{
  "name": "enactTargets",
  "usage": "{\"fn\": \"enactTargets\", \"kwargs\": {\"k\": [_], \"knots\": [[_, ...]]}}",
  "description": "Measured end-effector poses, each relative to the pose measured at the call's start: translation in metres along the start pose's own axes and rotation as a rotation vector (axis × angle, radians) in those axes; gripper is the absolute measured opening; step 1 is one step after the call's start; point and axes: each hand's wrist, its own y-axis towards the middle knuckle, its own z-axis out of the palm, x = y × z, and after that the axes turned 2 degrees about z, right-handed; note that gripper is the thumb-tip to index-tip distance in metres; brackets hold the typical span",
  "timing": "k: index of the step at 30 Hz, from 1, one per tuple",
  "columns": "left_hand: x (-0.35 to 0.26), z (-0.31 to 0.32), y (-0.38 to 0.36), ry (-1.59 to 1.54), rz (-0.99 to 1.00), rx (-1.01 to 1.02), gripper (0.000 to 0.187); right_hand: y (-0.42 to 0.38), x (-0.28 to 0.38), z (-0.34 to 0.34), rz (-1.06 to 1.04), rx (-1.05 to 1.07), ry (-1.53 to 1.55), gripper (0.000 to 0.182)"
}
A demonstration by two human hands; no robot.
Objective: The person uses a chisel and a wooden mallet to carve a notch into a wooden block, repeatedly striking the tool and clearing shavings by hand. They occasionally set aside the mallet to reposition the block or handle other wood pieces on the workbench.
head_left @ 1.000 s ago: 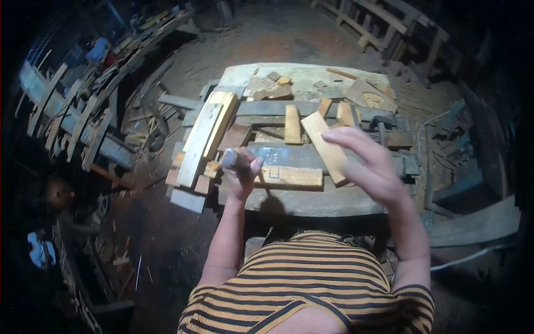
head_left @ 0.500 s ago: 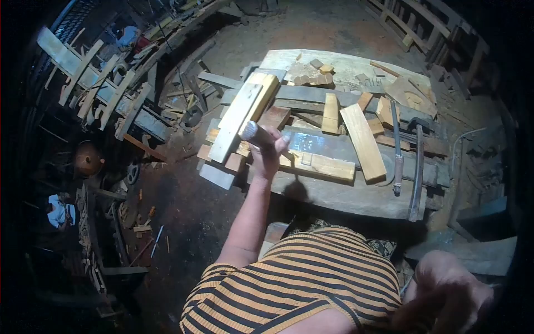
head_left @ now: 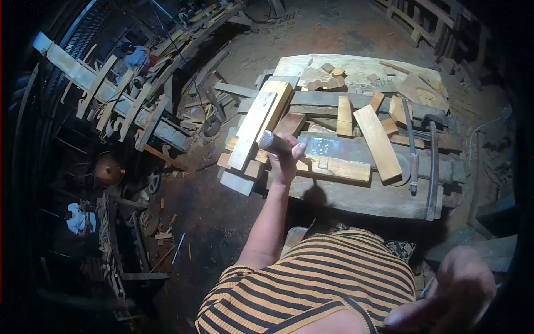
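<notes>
My left hand (head_left: pixel 285 161) is wrapped round a thick brown handle (head_left: pixel 274 143), whose pale round end points up toward the camera. It is over the front left of the wooden bench (head_left: pixel 356 197), near a pale block (head_left: pixel 334 167) with a rectangle marked on it. Left of the hand, long light boards (head_left: pixel 253 131) lie stacked at a slant. My bare right arm (head_left: pixel 464 273) is bent, blurred and close to the camera at the lower right; the fingers of that hand cannot be made out.
On the bench's right lie a slanted board (head_left: pixel 378 142), a long tool (head_left: pixel 413 150) and a metal bar clamp (head_left: pixel 433 167). Small offcuts (head_left: pixel 328 80) sit at the back. At far left are a person (head_left: pixel 136 55), another person (head_left: pixel 80 219) and a timber rack (head_left: pixel 111 89).
The whole view has shifted, so bench and boards appear farther right and slightly lower. My left hand still grips the handle over the same part of the bench.
</notes>
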Motion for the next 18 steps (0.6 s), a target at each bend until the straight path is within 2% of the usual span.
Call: {"fn": "enactTargets", "kwargs": {"k": [4, 5, 10, 11, 12, 14, 16, 17, 18], "knots": [[0.002, -0.002, 0.001, 0.003, -0.009, -0.008, 0.022, -0.068, 0.003, -0.019, -0.003, -0.009, 0.001, 0.041], [0.002, -0.002, 0.001, -0.021, -0.004, -0.008, 0.021, -0.011, -0.011, 0.013, -0.003, -0.015, -0.002, 0.041], [0.001, 0.0, -0.001, 0.019, 0.01, -0.021, 0.022, -0.011, -0.017, 0.015, -0.005, -0.003, -0.036, 0.042], [0.004, -0.003, -0.002, 0.024, 0.012, -0.036, 0.022, -0.048, -0.012, -0.009, -0.011, 0.016, -0.04, 0.043], [0.009, -0.009, -0.003, 0.061, 0.008, -0.043, 0.022, -0.049, -0.015, -0.021, -0.019, 0.04, -0.042, 0.043], [0.013, -0.014, -0.002, 0.165, 0.067, -0.033, 0.023, -0.048, -0.024, -0.006, -0.032, 0.083, -0.039, 0.043], [0.006, -0.011, -0.003, 0.138, 0.068, -0.027, 0.024, -0.084, -0.019, -0.035, -0.03, 0.079, -0.052, 0.043], [0.002, -0.009, -0.004, 0.089, 0.018, -0.018, 0.023, -0.065, -0.018, -0.018, -0.024, 0.068, -0.075, 0.044], [0.0, -0.006, -0.004, 0.033, -0.036, -0.006, 0.021, -0.127, 0.0, -0.056, -0.014, 0.053, -0.104, 0.044]]}}
